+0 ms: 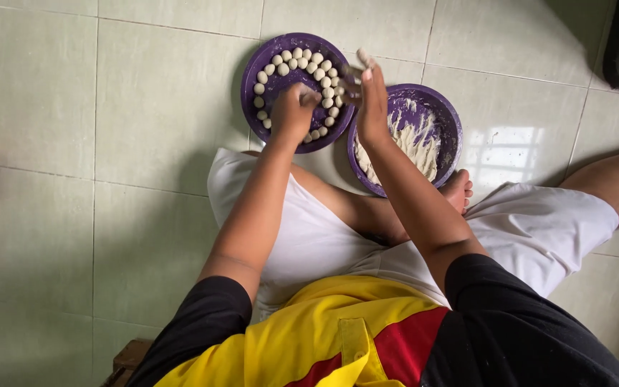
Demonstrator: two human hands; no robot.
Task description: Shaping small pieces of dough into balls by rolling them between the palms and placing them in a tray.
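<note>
Left hand [291,111] curled down over the ball-ringed plate [252,64], hold unclear. Right hand [371,100] flat-fingered, nothing visibly gripped. Dough balls [302,63] around most of the rim; leftover dough [413,143] in the bowl [453,122] beside.

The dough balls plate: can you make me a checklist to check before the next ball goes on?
1. Room on the left plate in the middle: ok.
2. Dough balls sit in neat rows along the rim: ok.
3. Left hand over that plate: ok; whether it holds a ball: cannot tell.
4. Right hand raised between the plates: ok.
5. Dough left in the right plate: ok.
</note>
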